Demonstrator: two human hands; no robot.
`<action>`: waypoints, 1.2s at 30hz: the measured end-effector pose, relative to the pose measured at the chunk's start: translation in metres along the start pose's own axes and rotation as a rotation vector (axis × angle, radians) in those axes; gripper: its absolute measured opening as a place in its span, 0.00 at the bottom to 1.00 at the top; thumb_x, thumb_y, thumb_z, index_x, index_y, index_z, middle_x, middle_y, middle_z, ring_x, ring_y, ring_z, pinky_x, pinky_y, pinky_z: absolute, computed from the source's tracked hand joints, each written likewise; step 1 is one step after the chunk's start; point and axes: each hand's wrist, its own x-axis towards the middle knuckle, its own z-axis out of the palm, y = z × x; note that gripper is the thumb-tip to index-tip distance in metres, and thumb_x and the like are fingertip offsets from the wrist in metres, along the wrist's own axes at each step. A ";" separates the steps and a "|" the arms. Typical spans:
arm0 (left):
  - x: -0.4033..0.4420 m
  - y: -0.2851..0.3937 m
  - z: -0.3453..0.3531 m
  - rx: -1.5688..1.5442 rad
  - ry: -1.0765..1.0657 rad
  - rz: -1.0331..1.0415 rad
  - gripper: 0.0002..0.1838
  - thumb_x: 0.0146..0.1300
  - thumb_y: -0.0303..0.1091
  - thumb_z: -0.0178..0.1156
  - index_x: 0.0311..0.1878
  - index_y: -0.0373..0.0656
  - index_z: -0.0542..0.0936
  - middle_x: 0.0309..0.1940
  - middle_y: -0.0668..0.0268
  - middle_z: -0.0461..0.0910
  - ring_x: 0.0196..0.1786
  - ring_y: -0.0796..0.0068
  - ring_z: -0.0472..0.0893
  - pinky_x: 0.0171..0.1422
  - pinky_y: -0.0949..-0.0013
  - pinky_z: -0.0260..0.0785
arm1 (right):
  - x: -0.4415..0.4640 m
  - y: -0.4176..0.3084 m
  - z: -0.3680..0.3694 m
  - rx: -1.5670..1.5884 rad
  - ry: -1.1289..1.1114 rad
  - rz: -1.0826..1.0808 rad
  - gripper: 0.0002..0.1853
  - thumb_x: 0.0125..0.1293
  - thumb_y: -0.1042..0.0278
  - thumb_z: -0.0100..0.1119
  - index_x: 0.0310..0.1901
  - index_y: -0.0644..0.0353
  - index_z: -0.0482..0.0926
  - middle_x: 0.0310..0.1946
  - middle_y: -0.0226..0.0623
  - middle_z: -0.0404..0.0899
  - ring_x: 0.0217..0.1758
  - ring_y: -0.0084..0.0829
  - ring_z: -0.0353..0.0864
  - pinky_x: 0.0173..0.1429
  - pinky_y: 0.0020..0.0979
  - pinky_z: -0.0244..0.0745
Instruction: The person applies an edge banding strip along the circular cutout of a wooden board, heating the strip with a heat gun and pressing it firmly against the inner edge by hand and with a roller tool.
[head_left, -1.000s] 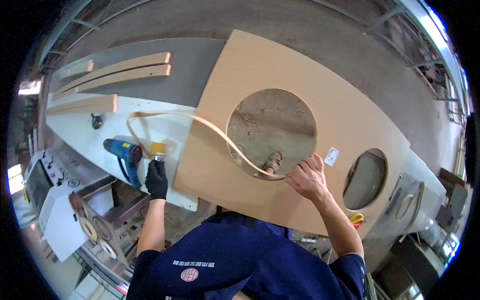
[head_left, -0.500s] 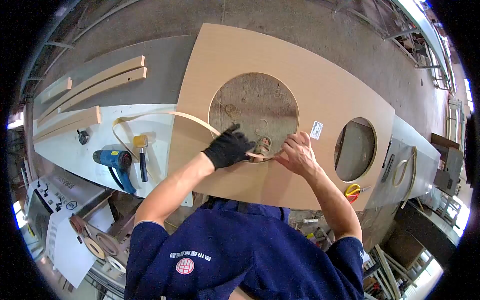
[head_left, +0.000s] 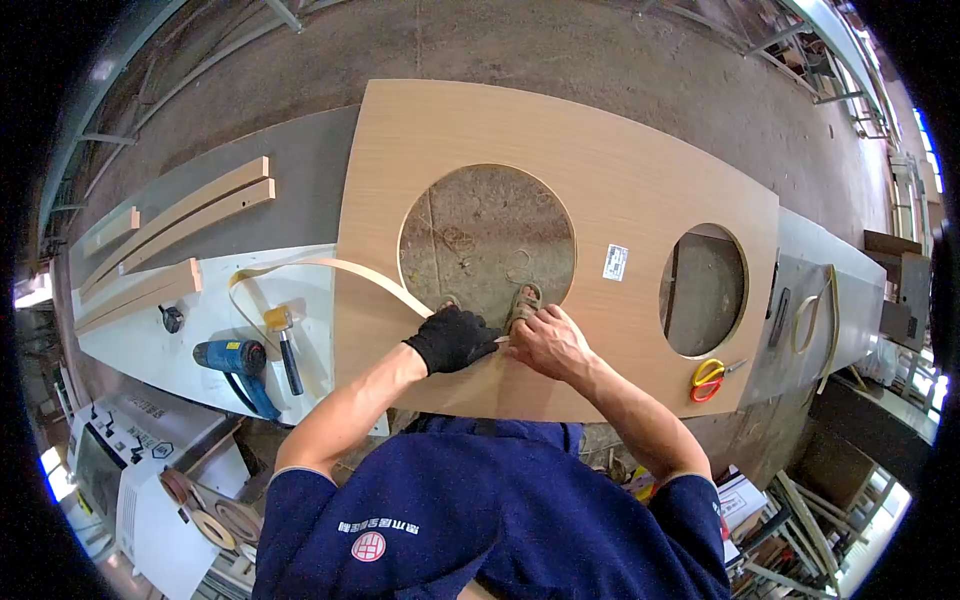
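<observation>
Strip (head_left: 374, 276) under left hand (head_left: 455, 340)

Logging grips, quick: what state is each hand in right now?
Left hand: closed, holding the strip.
Right hand: fingers curled; whether it pinches the strip cannot be told.

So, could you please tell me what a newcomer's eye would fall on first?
Probably the tan panel in the middle, with its large round hole. At the hole's near edge, a black-gloved left hand sits beside a bare right hand. To their left arcs a pale strip.
</observation>
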 end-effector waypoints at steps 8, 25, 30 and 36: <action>0.027 -0.008 -0.011 -0.190 0.141 -0.069 0.20 0.72 0.42 0.58 0.61 0.42 0.82 0.55 0.45 0.84 0.58 0.45 0.82 0.62 0.48 0.75 | -0.006 0.005 0.014 0.017 0.080 0.007 0.18 0.65 0.47 0.66 0.34 0.56 0.80 0.31 0.35 0.79 0.44 0.38 0.81 0.60 0.38 0.70; 0.189 0.057 -0.003 -0.194 0.407 -0.548 0.39 0.73 0.51 0.60 0.75 0.30 0.64 0.41 0.46 0.86 0.36 0.46 0.87 0.40 0.47 0.79 | -0.022 0.012 0.051 0.181 -0.005 0.101 0.27 0.67 0.48 0.57 0.63 0.53 0.81 0.64 0.41 0.81 0.72 0.44 0.73 0.79 0.47 0.63; 0.184 0.050 -0.001 -0.171 0.407 -0.469 0.33 0.71 0.49 0.61 0.68 0.32 0.71 0.39 0.48 0.85 0.37 0.47 0.87 0.40 0.49 0.79 | -0.016 0.015 0.039 0.159 0.121 0.056 0.27 0.66 0.47 0.59 0.62 0.53 0.81 0.62 0.40 0.82 0.69 0.44 0.76 0.76 0.46 0.66; 0.085 0.037 -0.012 -0.276 0.605 -0.199 0.27 0.74 0.46 0.60 0.68 0.37 0.77 0.57 0.46 0.84 0.57 0.46 0.83 0.63 0.47 0.74 | -0.003 0.015 0.022 0.004 -0.283 0.138 0.18 0.61 0.47 0.68 0.41 0.52 0.90 0.39 0.37 0.88 0.54 0.37 0.84 0.73 0.45 0.68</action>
